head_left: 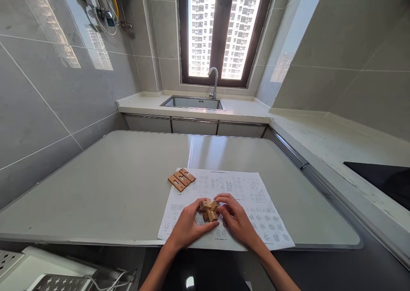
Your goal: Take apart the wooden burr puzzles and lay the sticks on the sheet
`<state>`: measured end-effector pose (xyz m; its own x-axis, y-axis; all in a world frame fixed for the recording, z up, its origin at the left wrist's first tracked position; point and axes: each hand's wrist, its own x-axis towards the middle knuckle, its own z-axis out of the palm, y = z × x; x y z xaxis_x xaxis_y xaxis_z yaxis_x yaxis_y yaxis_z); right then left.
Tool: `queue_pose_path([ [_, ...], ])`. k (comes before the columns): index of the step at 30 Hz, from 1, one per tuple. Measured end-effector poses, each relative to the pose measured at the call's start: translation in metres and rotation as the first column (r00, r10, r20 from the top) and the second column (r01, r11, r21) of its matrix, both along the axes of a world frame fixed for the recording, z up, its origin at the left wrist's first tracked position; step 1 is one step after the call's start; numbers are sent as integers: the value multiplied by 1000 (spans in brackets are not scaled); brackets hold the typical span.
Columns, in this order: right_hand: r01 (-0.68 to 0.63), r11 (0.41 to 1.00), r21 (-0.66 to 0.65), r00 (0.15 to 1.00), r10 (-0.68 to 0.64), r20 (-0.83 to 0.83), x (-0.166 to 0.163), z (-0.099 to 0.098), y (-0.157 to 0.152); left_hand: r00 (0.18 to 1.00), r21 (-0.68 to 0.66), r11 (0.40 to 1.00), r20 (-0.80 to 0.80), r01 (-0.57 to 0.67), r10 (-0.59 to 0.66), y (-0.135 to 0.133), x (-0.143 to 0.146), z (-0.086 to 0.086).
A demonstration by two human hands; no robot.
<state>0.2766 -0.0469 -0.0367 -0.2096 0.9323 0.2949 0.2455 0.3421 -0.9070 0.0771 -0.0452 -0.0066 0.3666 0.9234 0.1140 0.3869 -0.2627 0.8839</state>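
Left hand and right hand meet, fingers curled.

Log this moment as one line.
left hand: holds wooden puzzle | right hand: holds same puzzle | under: instruction sheet | spare wooden pieces: sheet's far-left corner, untouched

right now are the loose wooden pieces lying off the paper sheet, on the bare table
No, the three loose wooden pieces lie on the top left corner of the printed sheet, beyond the joined wooden puzzle held by both hands.
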Motion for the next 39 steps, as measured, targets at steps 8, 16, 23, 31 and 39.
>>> queue_pose_path([
  [8,-24,995,-95,985,8,-172,-3,-7,1,997,-24,997,28,-67,67,1,-2,2],
  [16,198,979,-57,979,-200,-30,2,-11,4,988,-21,989,46,-148,149,4,-3,-2],
  [23,280,959,-26,960,-280,8,3,-15,6,987,-15,988,27,-156,157,3,-2,-3],
  [31,328,944,32,937,-329,114,1,-19,7,987,-1,987,28,-159,159,2,-2,0],
  [39,295,940,170,908,-331,255,-2,-26,6,991,9,991,17,-133,132,2,-1,4],
])
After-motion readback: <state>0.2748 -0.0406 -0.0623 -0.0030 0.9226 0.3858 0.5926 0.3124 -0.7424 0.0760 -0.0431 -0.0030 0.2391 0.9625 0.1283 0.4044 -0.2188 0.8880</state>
